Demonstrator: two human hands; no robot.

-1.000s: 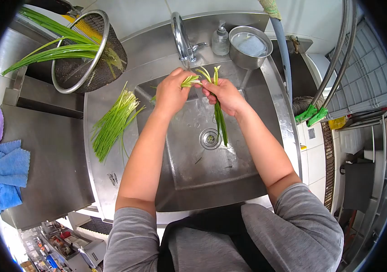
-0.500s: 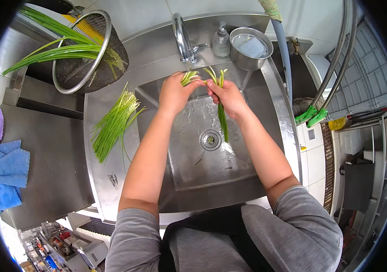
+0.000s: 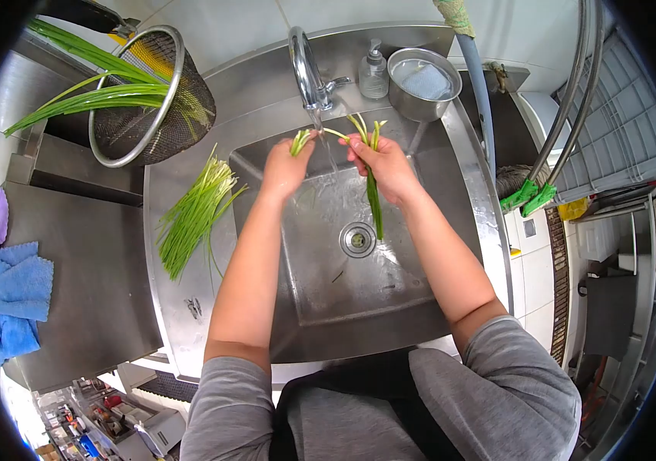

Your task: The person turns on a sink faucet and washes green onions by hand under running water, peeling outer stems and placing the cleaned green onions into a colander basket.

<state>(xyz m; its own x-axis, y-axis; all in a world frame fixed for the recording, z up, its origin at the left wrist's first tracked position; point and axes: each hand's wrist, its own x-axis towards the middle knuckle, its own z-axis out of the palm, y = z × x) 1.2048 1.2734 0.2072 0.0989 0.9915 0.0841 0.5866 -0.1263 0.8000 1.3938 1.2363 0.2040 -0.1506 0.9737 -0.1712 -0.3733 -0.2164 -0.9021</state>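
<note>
Over the sink (image 3: pixel 412 296), my left hand (image 3: pixel 287 167) is closed on a few pale ends of garlic chives (image 3: pixel 300 141). Close by on the right, my right hand (image 3: pixel 391 167) pinches a small bunch of garlic chives (image 3: pixel 374 203), its pale ends up and its green leaves hanging towards the drain (image 3: pixel 358 240). A single pale stalk reaches from the right hand towards the left. Water runs from the faucet (image 3: pixel 306 73) between the hands. A larger pile of garlic chives (image 3: pixel 193 219) lies on the steel ledge left of the sink.
A mesh strainer (image 3: pixel 182 46) with long green leaves (image 3: pixel 113 96) stands upper left. Behind the sink are a soap bottle (image 3: pixel 374 73) and a metal pot (image 3: pixel 412 104) holding a pale blue sponge (image 3: pixel 426 81). Blue cloths (image 3: pixel 17 284) lie far left; hoses (image 3: pixel 574 100) hang at right.
My left hand has moved left and slightly down, away from my right hand, with its pale ends. The stream of water now shows between them. My right hand has barely moved.
</note>
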